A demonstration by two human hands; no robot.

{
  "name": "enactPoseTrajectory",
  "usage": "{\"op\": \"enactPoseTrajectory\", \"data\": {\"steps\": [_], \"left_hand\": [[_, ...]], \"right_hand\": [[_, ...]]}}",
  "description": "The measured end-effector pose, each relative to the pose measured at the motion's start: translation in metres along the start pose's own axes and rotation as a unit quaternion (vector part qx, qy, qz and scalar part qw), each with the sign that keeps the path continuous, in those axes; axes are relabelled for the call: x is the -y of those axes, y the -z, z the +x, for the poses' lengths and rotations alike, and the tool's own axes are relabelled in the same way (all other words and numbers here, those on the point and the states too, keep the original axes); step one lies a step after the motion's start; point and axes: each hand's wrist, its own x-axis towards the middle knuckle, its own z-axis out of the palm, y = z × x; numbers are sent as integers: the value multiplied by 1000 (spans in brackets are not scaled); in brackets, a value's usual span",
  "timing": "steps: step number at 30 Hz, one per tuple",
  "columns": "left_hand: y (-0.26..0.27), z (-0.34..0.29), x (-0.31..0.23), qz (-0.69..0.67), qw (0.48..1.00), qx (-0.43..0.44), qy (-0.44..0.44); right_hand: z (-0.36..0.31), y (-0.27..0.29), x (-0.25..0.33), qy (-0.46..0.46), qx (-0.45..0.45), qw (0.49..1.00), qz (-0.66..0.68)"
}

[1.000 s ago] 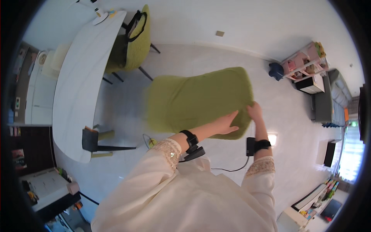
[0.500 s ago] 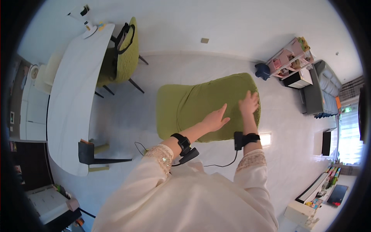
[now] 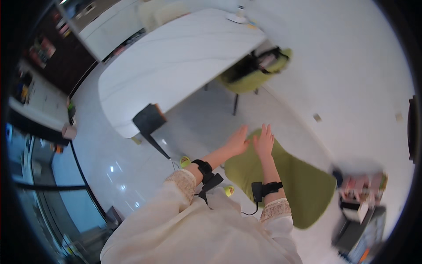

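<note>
A chair in a stretchy green cover (image 3: pixel 303 185) stands on the floor in front of me, seen from above, its broad part to the right. My left hand (image 3: pixel 238 141) hovers near the end of it closest to the table, fingers stretched out and holding nothing. Close beside it, my right hand (image 3: pixel 264 143) is raised over the same green end with its fingers extended and empty. Whether either hand touches the cover is unclear. A black strapped device sits on each of my forearms, with a cable hanging from the right one.
A white marble-look table (image 3: pixel 176 66) spans the upper left. At its far side is another green chair (image 3: pixel 255 77) with a black bag on it. A dark chair (image 3: pixel 150 119) stands at the near side. Pink shelves (image 3: pixel 365 187) and a grey sofa (image 3: pixel 356 229) are at right.
My view has swung left, so the table is now nearer the middle and the green chair lies lower right. Both hands have shifted to the chair's table-side end and drawn closer together.
</note>
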Motion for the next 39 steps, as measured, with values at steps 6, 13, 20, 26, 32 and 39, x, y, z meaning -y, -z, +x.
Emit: {"op": "enactPoseTrajectory", "data": {"steps": [6, 13, 20, 26, 32, 39], "left_hand": [[138, -58, 146, 197, 924, -279, 170], [179, -136, 245, 242, 854, -342, 308], [196, -97, 248, 275, 850, -311, 324], [235, -40, 279, 265, 843, -340, 321], [278, 11, 310, 272, 823, -353, 353], [330, 46, 342, 279, 794, -348, 413]], "right_hand": [[37, -76, 187, 249, 33, 951, 180], [15, -182, 345, 436, 174, 849, 244], [43, -195, 370, 480, 103, 867, 85], [112, -197, 408, 506, 106, 852, 82], [179, -206, 455, 535, 106, 835, 71], [230, -220, 513, 581, 115, 800, 99]]}}
